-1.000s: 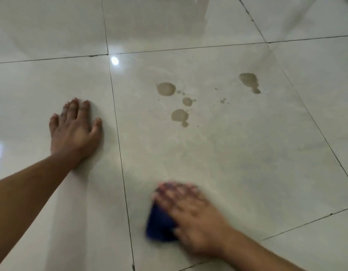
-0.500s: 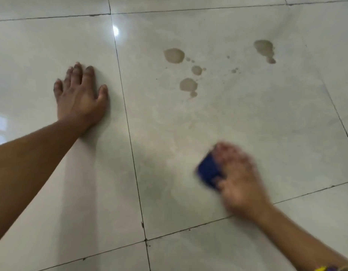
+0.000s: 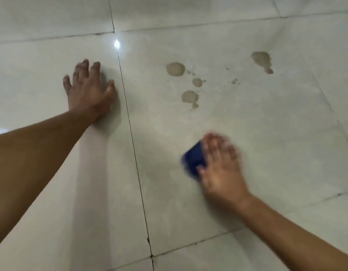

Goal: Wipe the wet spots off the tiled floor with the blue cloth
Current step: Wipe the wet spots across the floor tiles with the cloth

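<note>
My right hand (image 3: 221, 169) presses a folded blue cloth (image 3: 193, 158) flat on the pale tiled floor (image 3: 267, 133); the hand is motion-blurred and covers most of the cloth. Brownish wet spots lie farther away on the same tile: a round one (image 3: 175, 69), a small one (image 3: 197, 82), a larger one (image 3: 190, 97) and a separate blotch (image 3: 262, 60) to the far right, with tiny droplets (image 3: 234, 81) between. My left hand (image 3: 89, 90) rests palm down, fingers spread, on the neighbouring tile to the left.
Dark grout lines (image 3: 134, 153) divide the glossy tiles. A bright light reflection (image 3: 116, 44) shines near the far grout crossing. Faint damp smears surround the cloth.
My right hand has swept the cloth from lower left towards the right and farther up the tile, closer to the spots. The camera view shifted; my left hand stays planted.
</note>
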